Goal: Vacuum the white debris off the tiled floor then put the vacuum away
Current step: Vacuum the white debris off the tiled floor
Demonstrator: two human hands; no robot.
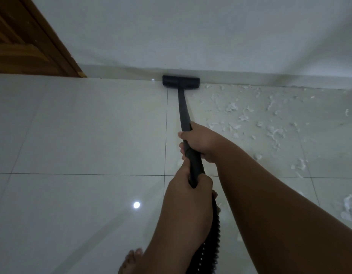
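Observation:
A black vacuum wand (183, 107) runs away from me across the glossy white tiled floor (82, 135). Its flat black floor head (181, 81) rests against the foot of the wall. My right hand (200, 141) grips the wand higher up. My left hand (189, 196) grips its lower end, where the ribbed black hose (212, 238) starts and drops out of view. White shredded debris (270, 127) lies scattered over the tiles to the right of the wand, from the wall back toward me.
A white wall (191, 36) with a low skirting closes the far side. A brown wooden door (23, 36) stands at the upper left. My bare foot (131, 260) shows at the bottom edge. A ceiling light reflects on the tiles (136, 205).

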